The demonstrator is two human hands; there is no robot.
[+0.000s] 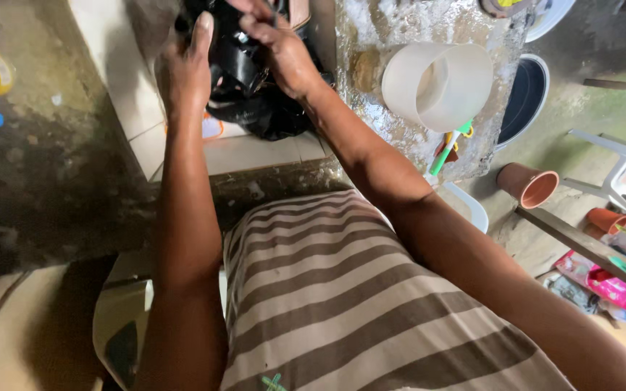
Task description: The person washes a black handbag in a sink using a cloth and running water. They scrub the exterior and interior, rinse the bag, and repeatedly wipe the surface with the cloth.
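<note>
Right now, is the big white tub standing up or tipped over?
Tipped over. The white tub lies on its side on the wet counter, its round opening facing sideways, and nothing shows inside it.

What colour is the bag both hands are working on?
Glossy black bag, held by the left hand and right hand; head view.

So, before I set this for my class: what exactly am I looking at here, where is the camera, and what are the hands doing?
There is no machine here, just a person. The single picture comes from a camera worn on the head, looking down past a striped shirt. Both hands are on a black plastic bag lying on a tiled ledge: the left hand holds its side, the right hand pinches its top. Beside it, a wet stone counter carries a pale plastic tub tipped on its side.
</note>
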